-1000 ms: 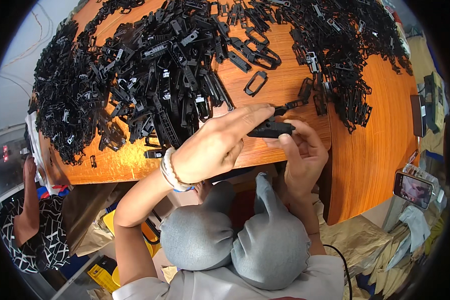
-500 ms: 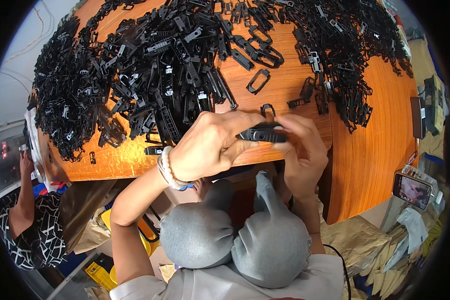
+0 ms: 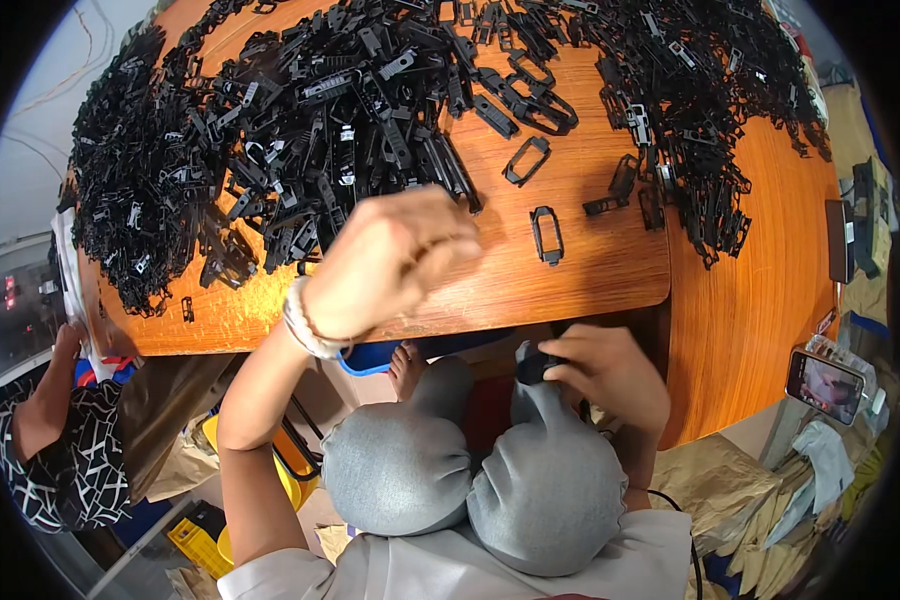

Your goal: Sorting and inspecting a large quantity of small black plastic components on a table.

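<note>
1. Part (image 3: 536, 366), black, pinched at the fingertips of the right hand (image 3: 608, 368).
2. Left hand (image 3: 392, 262), blurred, left of that grip, above the table (image 3: 600, 285); cannot tell whether it holds anything.
3. Frame (image 3: 538, 238), on the table beyond the grip.
4. Pile (image 3: 310, 120), beyond the left hand.

No readable lettering, numbers or signs

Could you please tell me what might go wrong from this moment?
The right hand seems to pinch a black part at its fingertips, beyond the near edge of the table; if it slips, it could fall below the tabletop.

The left hand, blurred, appears over the edge of the loose pile, so it might brush some pieces out of place.
</note>
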A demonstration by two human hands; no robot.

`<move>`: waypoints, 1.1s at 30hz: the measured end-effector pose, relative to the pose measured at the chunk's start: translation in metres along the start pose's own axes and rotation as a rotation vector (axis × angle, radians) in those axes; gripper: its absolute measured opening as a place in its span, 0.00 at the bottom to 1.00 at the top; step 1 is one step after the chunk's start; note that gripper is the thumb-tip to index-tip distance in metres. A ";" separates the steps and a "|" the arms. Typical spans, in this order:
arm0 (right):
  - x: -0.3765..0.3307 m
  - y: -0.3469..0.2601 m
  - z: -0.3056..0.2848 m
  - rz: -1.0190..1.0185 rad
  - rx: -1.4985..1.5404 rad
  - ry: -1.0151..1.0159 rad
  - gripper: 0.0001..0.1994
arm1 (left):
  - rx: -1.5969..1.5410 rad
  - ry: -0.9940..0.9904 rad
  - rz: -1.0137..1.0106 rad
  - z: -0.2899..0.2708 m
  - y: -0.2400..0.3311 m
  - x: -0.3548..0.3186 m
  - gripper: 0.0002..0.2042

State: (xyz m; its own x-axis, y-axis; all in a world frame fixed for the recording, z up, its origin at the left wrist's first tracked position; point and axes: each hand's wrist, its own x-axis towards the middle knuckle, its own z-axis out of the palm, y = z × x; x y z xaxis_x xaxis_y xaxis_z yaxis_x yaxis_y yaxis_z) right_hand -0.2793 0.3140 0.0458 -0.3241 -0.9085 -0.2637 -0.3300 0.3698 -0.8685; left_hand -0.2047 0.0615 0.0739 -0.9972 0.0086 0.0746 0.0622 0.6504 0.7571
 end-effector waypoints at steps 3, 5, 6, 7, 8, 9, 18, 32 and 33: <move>0.001 0.001 0.025 0.190 -0.335 -0.194 0.14 | 0.121 0.079 -0.021 -0.004 0.000 0.008 0.04; 0.007 0.004 0.040 -0.105 0.014 0.120 0.15 | 0.190 0.087 0.007 0.003 -0.003 0.013 0.04; 0.009 0.001 0.041 -0.087 0.025 0.126 0.13 | 0.268 0.097 0.026 0.004 -0.004 0.014 0.05; 0.010 0.000 0.040 -0.093 0.028 0.122 0.13 | 0.274 0.098 0.022 0.003 -0.003 0.014 0.05; 0.011 0.000 0.037 -0.107 0.051 0.111 0.12 | 0.318 0.102 0.012 0.003 -0.002 0.014 0.05; 0.011 0.002 0.034 -0.110 0.068 0.106 0.11 | 0.350 0.104 0.012 0.005 -0.004 0.016 0.06; 0.043 0.008 -0.010 -0.047 -0.300 0.996 0.06 | 0.292 0.019 0.167 0.034 -0.002 0.031 0.07; 0.045 0.000 0.001 -0.254 -0.097 0.963 0.07 | -0.411 0.114 -0.108 0.056 0.008 0.026 0.15; 0.044 -0.001 0.001 -0.264 -0.096 0.932 0.07 | -0.459 0.137 -0.092 0.057 0.008 0.026 0.15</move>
State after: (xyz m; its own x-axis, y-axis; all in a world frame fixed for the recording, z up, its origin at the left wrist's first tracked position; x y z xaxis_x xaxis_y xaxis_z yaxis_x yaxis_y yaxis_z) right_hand -0.2922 0.2738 0.0349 -0.7877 -0.4615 0.4081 -0.5500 0.2283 -0.8034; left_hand -0.2320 0.1102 0.0455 -0.9866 -0.1536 0.0550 0.0166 0.2411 0.9704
